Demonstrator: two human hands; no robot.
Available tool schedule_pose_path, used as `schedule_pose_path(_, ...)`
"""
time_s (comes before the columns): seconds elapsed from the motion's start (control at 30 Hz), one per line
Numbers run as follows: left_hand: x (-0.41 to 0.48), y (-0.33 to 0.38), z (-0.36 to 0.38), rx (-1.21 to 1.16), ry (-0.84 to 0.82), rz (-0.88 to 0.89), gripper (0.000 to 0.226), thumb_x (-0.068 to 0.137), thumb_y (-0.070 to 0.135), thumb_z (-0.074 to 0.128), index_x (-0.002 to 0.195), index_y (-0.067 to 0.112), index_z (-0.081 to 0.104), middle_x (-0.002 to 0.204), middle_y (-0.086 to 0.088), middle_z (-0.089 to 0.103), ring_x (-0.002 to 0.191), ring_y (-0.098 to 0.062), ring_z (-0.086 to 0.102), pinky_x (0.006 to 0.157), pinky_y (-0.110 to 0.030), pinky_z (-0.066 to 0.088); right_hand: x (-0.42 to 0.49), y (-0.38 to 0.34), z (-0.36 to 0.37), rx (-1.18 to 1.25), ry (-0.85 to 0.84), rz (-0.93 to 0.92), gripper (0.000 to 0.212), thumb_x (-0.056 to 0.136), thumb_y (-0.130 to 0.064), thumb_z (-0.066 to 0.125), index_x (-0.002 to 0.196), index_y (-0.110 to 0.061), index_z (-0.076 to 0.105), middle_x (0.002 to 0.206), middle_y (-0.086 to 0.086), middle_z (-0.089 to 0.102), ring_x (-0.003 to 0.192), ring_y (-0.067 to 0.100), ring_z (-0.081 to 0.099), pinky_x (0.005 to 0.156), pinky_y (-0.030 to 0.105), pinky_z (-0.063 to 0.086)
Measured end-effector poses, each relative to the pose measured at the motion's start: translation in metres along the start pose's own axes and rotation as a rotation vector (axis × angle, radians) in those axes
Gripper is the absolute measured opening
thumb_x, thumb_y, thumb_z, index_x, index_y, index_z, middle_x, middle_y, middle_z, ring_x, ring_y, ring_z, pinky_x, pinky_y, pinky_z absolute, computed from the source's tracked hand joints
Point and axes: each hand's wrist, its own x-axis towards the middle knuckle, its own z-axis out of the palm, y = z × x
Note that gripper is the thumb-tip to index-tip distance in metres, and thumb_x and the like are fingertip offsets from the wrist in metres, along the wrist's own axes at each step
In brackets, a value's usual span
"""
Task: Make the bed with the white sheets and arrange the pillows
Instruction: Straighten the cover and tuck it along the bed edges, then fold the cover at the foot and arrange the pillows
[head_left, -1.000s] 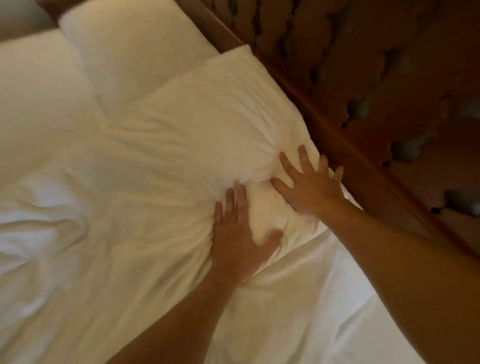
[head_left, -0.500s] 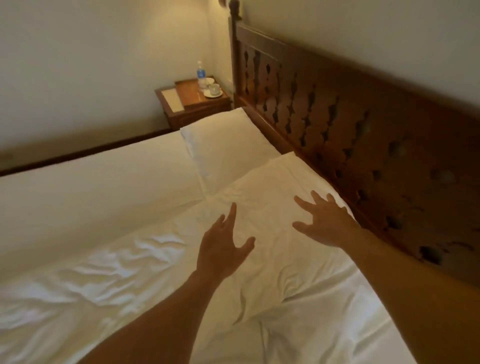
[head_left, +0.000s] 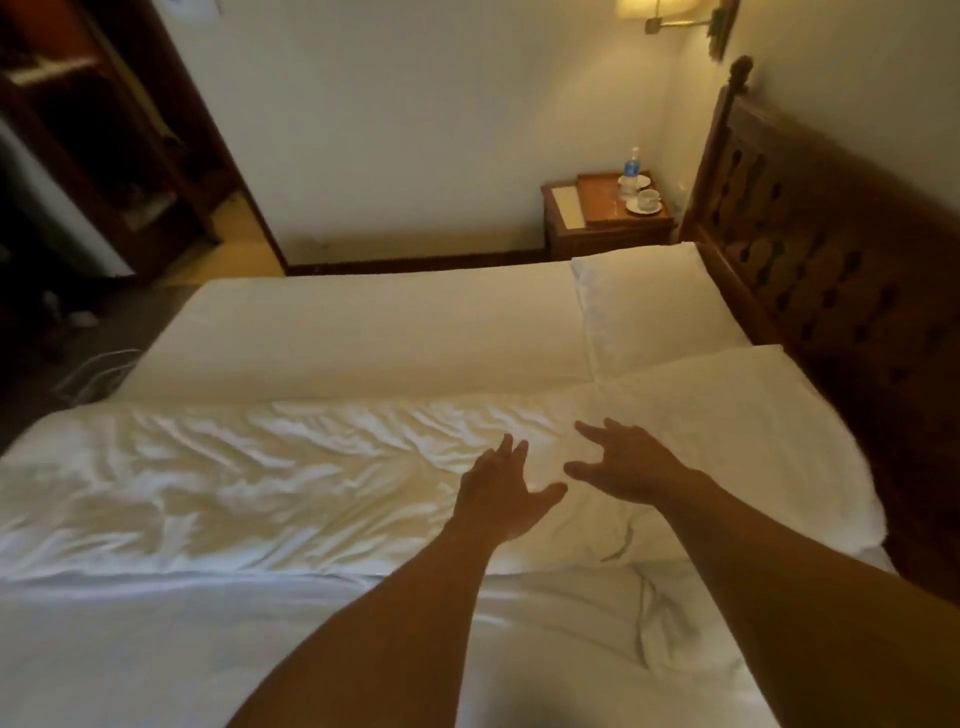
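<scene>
Over the near half of the bed, head view: your left hand (head_left: 498, 493) and right hand (head_left: 628, 467) reach forward side by side, thumbs turned toward each other, with a small gap between them. Both are spread wide, fingers loosely extended, holding nothing. You cannot tell whether the fingertips touch the cloth or hang just above it. Beneath and ahead of both hands lies the near pillow (head_left: 769, 426), white, its far corner close to the wooden headboard (head_left: 831, 270) on your right. The wrinkled white sheet (head_left: 234, 467) runs leftward from under your left hand, creased along its whole length. Below your forearms the bottom sheet (head_left: 156, 649) lies flatter, with one bunched fold under your right arm. Beyond the near pillow, the far pillow (head_left: 654, 301) lies smooth against the headboard, touching the near one along its edge. Left of it stretches the smooth far cover (head_left: 363, 322), well apart from both hands. Past the bed, in the corner, a nightstand (head_left: 571, 234) carries a water bottle (head_left: 631, 169) and a cup (head_left: 647, 197) on a saucer. A lit wall lamp (head_left: 660, 8) hangs above.
</scene>
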Motion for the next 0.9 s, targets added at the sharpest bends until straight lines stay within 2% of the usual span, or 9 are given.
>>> schedule_pose_path(0.2, -0.090, -0.062, 0.016, -0.105, 0.011, -0.315, 0.090, 0.095, 0.070, 0.046, 0.163, 0.022, 0.010, 0.171, 0.001, 0.003, 0.155, -0.026, 0.016, 0.123, -0.044, 0.021, -0.015, -0.074, 0.052, -0.143, -0.183, -0.239, 0.080, 0.092, -0.060, 0.058, 0.160, -0.039, 0.023, 0.169, 0.006, 0.016, 0.153, 0.029, 0.022, 0.119, 0.045, 0.030)
schedule_pose_path(0.43, -0.209, -0.126, 0.034, -0.219, 0.123, -0.631, 0.092, 0.094, 0.071, 0.046, 0.162, 0.019, 0.013, 0.170, 0.000, 0.011, 0.153, -0.028, 0.023, 0.121, -0.045, 0.026, -0.053, -0.160, 0.132, -0.313, -0.352, -0.514, 0.079, 0.091, -0.059, 0.059, 0.159, -0.040, 0.023, 0.166, 0.008, 0.025, 0.150, 0.028, 0.030, 0.115, 0.040, 0.035)
schedule_pose_path(0.67, -0.319, -0.203, 0.047, -0.284, 0.228, -0.806, 0.085, 0.099, 0.065, 0.042, 0.163, 0.020, 0.011, 0.171, 0.002, 0.005, 0.153, -0.027, 0.021, 0.121, -0.045, 0.026, -0.104, -0.254, 0.209, -0.517, -0.405, -0.732, 0.080, 0.098, -0.057, 0.052, 0.162, -0.033, 0.011, 0.167, 0.013, 0.019, 0.151, 0.030, 0.028, 0.115, 0.038, 0.033)
schedule_pose_path(0.9, -0.447, -0.320, 0.044, -0.308, 0.287, -0.995, 0.082, 0.099, 0.062, 0.044, 0.162, 0.018, 0.015, 0.170, 0.000, 0.011, 0.149, -0.030, 0.031, 0.117, -0.048, 0.034, -0.163, -0.383, 0.305, -0.526, -0.464, -0.826, 0.075, 0.101, -0.050, 0.052, 0.162, -0.035, 0.011, 0.168, 0.008, 0.016, 0.149, 0.028, 0.030, 0.113, 0.032, 0.033)
